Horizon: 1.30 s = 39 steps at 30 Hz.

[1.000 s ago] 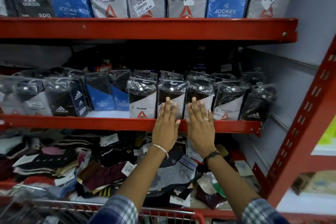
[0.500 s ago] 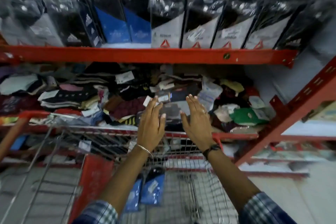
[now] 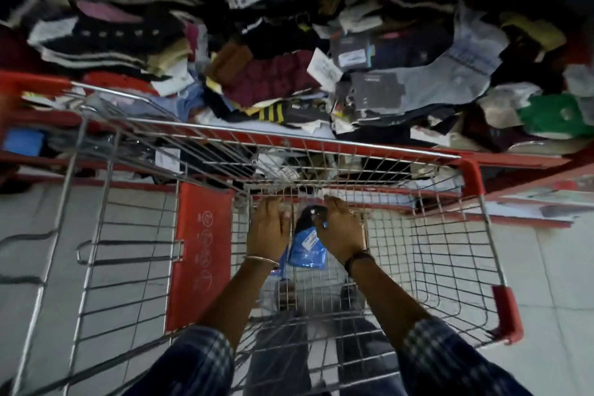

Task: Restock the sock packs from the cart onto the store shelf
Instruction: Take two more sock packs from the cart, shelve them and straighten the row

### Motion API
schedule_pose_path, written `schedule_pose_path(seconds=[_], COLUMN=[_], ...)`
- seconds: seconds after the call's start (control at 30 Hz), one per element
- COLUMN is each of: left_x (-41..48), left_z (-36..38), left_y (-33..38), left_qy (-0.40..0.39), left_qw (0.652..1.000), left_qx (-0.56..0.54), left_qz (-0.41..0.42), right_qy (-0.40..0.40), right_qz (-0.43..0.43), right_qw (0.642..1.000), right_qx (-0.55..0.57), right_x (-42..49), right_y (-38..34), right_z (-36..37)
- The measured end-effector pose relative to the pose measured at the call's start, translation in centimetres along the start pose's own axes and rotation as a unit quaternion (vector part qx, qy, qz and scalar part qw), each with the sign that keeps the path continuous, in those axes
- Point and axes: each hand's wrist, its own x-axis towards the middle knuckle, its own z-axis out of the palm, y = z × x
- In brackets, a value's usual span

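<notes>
Blue and black sock packs point(image 3: 307, 246) stand upright near the far end of the wire cart's point(image 3: 450, 267) basket. Both my arms reach down into the cart. My left hand point(image 3: 268, 227) presses against the left side of the packs with its fingers curled down. My right hand point(image 3: 339, 230) closes on their right side, thumb on the black top. A lower red shelf point(image 3: 514, 159) lies beyond the cart's front rim, heaped with loose socks point(image 3: 273, 80). The shelf with standing packs is out of view.
The cart's red child-seat flap point(image 3: 199, 254) stands just left of my left arm. Red corner bumpers point(image 3: 506, 312) mark the cart's right side. Pale floor tiles point(image 3: 553, 267) show on both sides. A green packet point(image 3: 553, 116) lies in the heap at right.
My view has dropped from the shelf of standing packs to the cart. Both hands have come down off the shelf edge into the basket and closed around the blue packs.
</notes>
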Motion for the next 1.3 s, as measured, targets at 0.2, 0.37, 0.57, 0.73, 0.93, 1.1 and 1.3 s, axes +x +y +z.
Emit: schedule_pose_path(seconds=[0.2, 0.37, 0.57, 0.73, 0.93, 1.1, 1.3], left_x=[0.4, 2.4, 3.5, 3.5, 3.8, 3.5, 2.7], left_z=[4.3, 8.0, 10.1, 9.2, 9.6, 8.7, 4.6], left_y=[-5.4, -8.2, -9.4, -9.7, -9.4, -9.2, -6.3], left_qy=[-0.095, -0.157, -0.169, -0.175, -0.166, -0.15, -0.11], left_qw=[0.989, 0.97, 0.963, 0.965, 0.965, 0.971, 0.983], left_qx=[0.069, 0.121, 0.08, 0.044, 0.055, 0.054, 0.043], left_qz=[-0.091, -0.143, -0.192, -0.189, -0.196, -0.177, -0.137], right_qy=[-0.06, -0.081, -0.071, -0.088, -0.072, -0.053, 0.02], right_qz=[0.074, 0.14, 0.189, 0.184, 0.196, 0.194, 0.104], right_qw=[0.994, 0.984, 0.978, 0.978, 0.976, 0.979, 0.994], right_qx=[-0.049, -0.07, -0.046, -0.052, -0.066, -0.023, -0.001], right_x=[2.2, 5.2, 7.1, 6.4, 5.8, 5.8, 3.7], right_y=[0.6, 0.4, 0.8, 3.1, 3.2, 3.5, 2.6], right_z=[6.3, 10.4, 12.6, 11.7, 12.7, 12.1, 8.0])
